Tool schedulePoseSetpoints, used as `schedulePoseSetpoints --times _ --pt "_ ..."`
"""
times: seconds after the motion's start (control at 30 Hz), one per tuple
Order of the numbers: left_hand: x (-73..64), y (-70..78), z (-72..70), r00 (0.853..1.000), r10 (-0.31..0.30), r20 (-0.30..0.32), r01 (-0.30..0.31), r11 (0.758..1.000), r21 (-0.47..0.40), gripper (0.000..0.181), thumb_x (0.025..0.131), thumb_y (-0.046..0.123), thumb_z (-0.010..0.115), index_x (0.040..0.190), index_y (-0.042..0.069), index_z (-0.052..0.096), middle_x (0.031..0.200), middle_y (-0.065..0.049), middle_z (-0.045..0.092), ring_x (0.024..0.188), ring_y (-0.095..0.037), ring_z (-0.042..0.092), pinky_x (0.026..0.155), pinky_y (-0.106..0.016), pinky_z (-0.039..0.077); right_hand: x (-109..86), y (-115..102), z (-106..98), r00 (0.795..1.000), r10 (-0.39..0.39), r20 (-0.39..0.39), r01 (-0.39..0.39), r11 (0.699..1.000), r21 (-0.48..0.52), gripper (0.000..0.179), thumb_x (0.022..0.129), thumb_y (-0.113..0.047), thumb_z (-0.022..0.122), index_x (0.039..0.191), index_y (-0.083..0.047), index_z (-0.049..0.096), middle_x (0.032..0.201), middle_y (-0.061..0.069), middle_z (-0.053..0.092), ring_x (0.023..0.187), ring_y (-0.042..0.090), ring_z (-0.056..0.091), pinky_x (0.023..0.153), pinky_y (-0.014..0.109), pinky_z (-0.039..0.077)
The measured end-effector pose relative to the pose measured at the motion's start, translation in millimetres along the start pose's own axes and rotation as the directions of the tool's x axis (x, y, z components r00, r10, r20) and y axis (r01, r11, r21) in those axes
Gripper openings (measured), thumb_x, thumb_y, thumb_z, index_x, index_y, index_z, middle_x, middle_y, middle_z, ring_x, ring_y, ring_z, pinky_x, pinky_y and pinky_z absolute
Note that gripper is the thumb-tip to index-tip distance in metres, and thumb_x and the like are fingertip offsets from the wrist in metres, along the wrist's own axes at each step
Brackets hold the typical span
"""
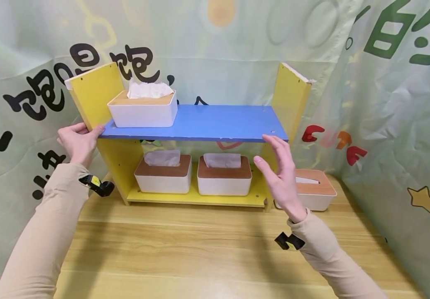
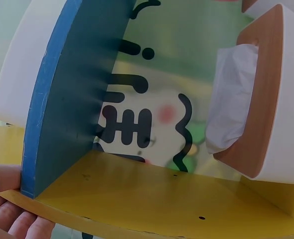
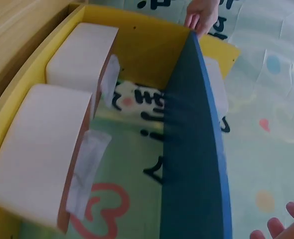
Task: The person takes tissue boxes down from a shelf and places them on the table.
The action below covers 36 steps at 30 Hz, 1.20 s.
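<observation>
A small yellow shelf unit (image 1: pixel 117 166) with a blue board (image 1: pixel 222 120) stands on the wooden table. At its left front edge my left hand (image 1: pixel 76 143) grips the yellow side panel (image 2: pixel 122 199); the thumb lies against the blue board's corner and the fingers are on the panel's outer side. My right hand (image 1: pixel 284 178) hangs in front of the board's right end, fingers spread, holding nothing. One white tissue box (image 1: pixel 144 115) with a wooden lid sits at the left on the blue board. On the lower yellow shelf stand two more tissue boxes (image 1: pixel 164 183) (image 1: pixel 224 186), tissues sticking out.
Another tissue box (image 1: pixel 312 201) stands on the table (image 1: pixel 185 249) to the right of the shelf unit, partly behind my right hand. A printed cloth backdrop (image 1: pixel 218 74) hangs close behind and along both sides.
</observation>
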<state>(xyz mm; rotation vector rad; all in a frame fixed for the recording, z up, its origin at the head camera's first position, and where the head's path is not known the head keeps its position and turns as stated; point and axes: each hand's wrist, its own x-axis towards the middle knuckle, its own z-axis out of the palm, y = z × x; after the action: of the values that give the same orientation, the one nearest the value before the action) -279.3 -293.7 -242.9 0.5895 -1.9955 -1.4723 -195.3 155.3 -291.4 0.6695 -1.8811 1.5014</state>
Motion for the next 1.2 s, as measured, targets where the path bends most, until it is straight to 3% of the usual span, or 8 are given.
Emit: schedulePoseSetpoints --times 0.17,0.47,0.83,1.2 --pt "0.2 -0.9 0.6 1.000 0.009 0.002 -0.009 1.000 -0.005 0.054 0.084 0.024 0.081 0.132 0.005 0.064 0.048 0.036 0.046 0.147 -0.006 0.023 0.119 -0.023 0.015 5.3 -7.3 12.7 0.997 0.005 0.077 -0.002 0.999 -0.041 0.054 0.094 0.001 0.061 0.146 0.002 0.046 0.150 0.018 0.041 0.144 0.027 0.037 0.123 0.047 0.025" --pt "1.1 -2.3 -0.3 1.000 0.010 0.006 -0.009 1.000 -0.021 0.055 0.085 0.024 0.081 0.133 0.004 0.063 0.048 0.036 0.046 0.147 -0.007 0.020 0.119 -0.023 0.015 22.6 -16.7 37.4 0.987 0.002 0.158 0.003 1.000 -0.029 0.062 0.094 -0.006 0.065 0.151 -0.001 0.041 0.155 0.019 0.038 0.144 0.036 0.037 0.124 0.045 0.027" --pt "0.5 -1.4 0.4 1.000 0.029 0.003 -0.029 0.999 -0.014 0.053 0.084 0.023 0.081 0.131 0.005 0.064 0.046 0.037 0.045 0.150 -0.007 0.022 0.118 -0.025 0.016 41.1 -24.5 56.5 0.965 0.108 0.239 -0.127 0.990 0.065 0.065 0.096 -0.010 0.065 0.154 -0.005 0.036 0.154 0.015 0.038 0.147 0.035 0.036 0.125 0.045 0.026" --pt "0.9 -3.4 0.3 1.000 0.030 0.001 -0.030 1.000 -0.009 0.054 0.084 0.023 0.080 0.131 0.004 0.064 0.047 0.037 0.046 0.149 -0.007 0.022 0.118 -0.025 0.017 66.0 -30.9 84.6 0.927 0.222 0.302 -0.264 0.958 0.107 0.072 0.094 -0.017 0.069 0.156 -0.010 0.032 0.158 0.009 0.037 0.146 0.022 0.038 0.125 0.034 0.027"
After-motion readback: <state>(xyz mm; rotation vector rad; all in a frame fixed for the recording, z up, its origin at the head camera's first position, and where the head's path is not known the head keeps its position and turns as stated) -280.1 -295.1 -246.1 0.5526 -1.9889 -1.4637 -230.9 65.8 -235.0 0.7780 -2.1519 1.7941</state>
